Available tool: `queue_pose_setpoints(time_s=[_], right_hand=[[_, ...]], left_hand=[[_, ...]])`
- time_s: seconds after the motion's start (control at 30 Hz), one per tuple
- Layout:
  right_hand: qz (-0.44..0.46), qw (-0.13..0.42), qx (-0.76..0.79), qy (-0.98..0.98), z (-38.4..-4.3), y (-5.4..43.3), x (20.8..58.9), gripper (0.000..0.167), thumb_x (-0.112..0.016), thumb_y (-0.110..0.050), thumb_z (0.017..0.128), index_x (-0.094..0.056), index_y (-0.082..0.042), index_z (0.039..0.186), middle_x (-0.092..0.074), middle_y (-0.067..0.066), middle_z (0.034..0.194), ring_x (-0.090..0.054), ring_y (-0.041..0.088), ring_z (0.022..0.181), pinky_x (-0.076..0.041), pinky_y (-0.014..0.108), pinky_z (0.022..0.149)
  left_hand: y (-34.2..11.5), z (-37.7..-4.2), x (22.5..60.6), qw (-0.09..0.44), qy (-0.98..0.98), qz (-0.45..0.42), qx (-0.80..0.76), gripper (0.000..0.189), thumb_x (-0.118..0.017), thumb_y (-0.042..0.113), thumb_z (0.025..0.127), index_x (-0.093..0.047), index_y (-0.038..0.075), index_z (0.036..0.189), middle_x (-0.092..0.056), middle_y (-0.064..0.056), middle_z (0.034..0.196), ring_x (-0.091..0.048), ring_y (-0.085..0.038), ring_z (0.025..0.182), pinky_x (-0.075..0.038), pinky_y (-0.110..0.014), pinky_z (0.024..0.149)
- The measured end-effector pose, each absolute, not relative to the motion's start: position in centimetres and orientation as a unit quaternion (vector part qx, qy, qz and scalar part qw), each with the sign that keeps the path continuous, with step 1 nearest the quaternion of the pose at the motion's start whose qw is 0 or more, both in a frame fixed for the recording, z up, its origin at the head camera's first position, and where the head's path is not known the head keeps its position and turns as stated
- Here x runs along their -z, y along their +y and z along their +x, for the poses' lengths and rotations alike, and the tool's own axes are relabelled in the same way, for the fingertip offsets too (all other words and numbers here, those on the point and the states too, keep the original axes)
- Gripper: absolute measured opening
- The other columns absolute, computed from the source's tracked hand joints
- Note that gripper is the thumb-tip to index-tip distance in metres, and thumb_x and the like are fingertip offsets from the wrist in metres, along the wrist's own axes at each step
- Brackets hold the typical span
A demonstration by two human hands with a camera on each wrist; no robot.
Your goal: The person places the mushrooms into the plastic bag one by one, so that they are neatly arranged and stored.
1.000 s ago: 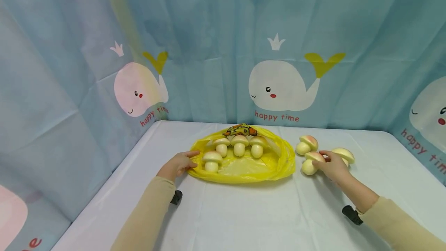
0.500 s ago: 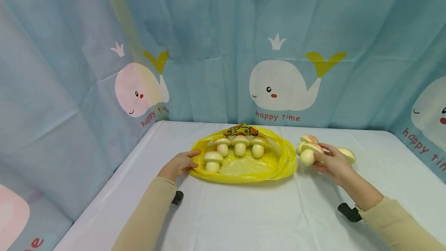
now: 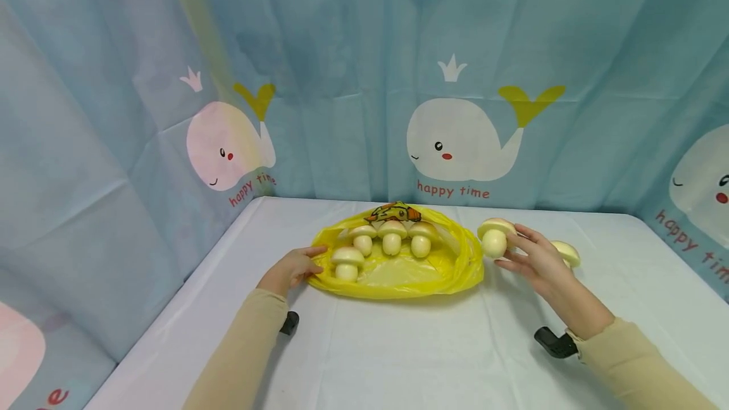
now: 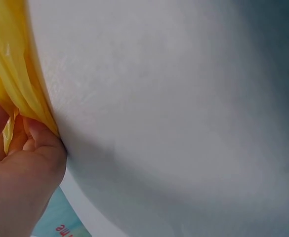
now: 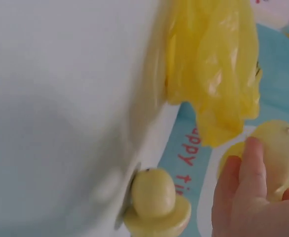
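A yellow plastic bag (image 3: pixel 387 291) lies on the table with its mouth spread open, a duck print on its back edge. Several toy mushrooms (image 3: pixel 391 238) stand inside it. My left hand (image 3: pixel 290 269) pinches the bag's left rim; in the left wrist view, yellow film (image 4: pixel 16 64) runs in between thumb and fingers. Just off the bag's right edge, my right hand (image 3: pixel 538 264) grips a mushroom (image 3: pixel 494 244) by its right side, stem down and raised above the table. The right wrist view shows that held mushroom (image 5: pixel 280 153) beside the fingers.
Another mushroom (image 3: pixel 567 253) sits on the white table (image 3: pixel 398 359), partly behind the right hand. The right wrist view has a mushroom (image 5: pixel 154 197) standing on the tabletop. A blue curtain (image 3: pixel 353 68) with whale prints rises behind the table.
My right hand has lifted the front mushroom and carried it up and left toward the bag; it now covers the one behind. My left hand stays at the rim.
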State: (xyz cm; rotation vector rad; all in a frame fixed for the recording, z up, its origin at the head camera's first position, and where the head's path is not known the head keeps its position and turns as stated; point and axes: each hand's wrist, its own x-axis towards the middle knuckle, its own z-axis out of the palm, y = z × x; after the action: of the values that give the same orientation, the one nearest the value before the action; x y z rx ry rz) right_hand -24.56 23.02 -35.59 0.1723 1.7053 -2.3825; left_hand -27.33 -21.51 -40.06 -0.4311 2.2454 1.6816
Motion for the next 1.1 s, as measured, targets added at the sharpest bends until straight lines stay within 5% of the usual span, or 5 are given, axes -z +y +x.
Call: queue_pose_setpoints(time_s=[0.13,0.27,0.5,0.7,1.1], right_hand=[[0.053,0.139,0.845,0.514,-24.7,22.2,35.6,0.025,-0.058,-0.012,0.097,-0.051,-0.020,0.120,-0.042,-0.002,0.121,-0.061,0.015,0.091,-0.054,0.042,0.083],[0.039,0.152,0.856,0.493,-24.7,21.7,35.8,0.014,-0.057,-0.012,0.098,-0.061,-0.024,0.104,-0.046,-0.003,0.117,-0.058,0.018,0.096,-0.053,0.044,0.083],[-0.014,0.131,0.841,0.525,-24.8,21.2,35.7,0.010,-0.054,-0.013,0.099,-0.054,-0.021,0.104,-0.050,-0.002,0.108,-0.060,0.016,0.091,-0.051,0.033,0.081],[-0.027,0.131,0.818,0.559,-24.5,20.6,34.8,0.028,-0.055,-0.010,0.098,-0.041,-0.017,0.122,-0.045,-0.001,0.116,-0.056,0.012,0.095,-0.049,0.024,0.085],[-0.054,0.158,0.818,0.551,-24.4,18.3,33.5,0.032,-0.055,-0.007,0.098,-0.038,-0.005,0.125,-0.054,0.001,0.108,-0.056,0.014,0.092,-0.048,0.027,0.082]], left_hand=[[-21.6,-27.3,40.1,0.153,0.781,-0.150,-0.586,0.057,-0.057,-0.011,0.090,-0.046,0.004,0.144,-0.029,-0.023,0.152,-0.044,-0.020,0.097,-0.035,-0.017,0.062],[-21.5,-27.2,40.1,0.154,0.783,-0.150,-0.584,0.057,-0.057,-0.011,0.090,-0.046,0.004,0.144,-0.032,-0.023,0.150,-0.045,-0.018,0.090,-0.036,-0.017,0.062],[-21.5,-27.3,39.9,0.150,0.782,-0.151,-0.586,0.057,-0.057,-0.011,0.090,-0.046,0.003,0.144,-0.032,-0.024,0.150,-0.044,-0.016,0.084,-0.036,-0.016,0.065],[-21.5,-27.3,39.8,0.154,0.783,-0.157,-0.582,0.057,-0.058,-0.010,0.090,-0.046,0.004,0.144,-0.031,-0.023,0.150,-0.036,-0.012,0.071,-0.033,-0.017,0.060],[-21.5,-27.3,39.6,0.160,0.779,-0.166,-0.583,0.057,-0.058,-0.009,0.091,-0.046,0.005,0.145,-0.026,-0.023,0.153,-0.030,-0.011,0.065,-0.030,-0.017,0.057]])
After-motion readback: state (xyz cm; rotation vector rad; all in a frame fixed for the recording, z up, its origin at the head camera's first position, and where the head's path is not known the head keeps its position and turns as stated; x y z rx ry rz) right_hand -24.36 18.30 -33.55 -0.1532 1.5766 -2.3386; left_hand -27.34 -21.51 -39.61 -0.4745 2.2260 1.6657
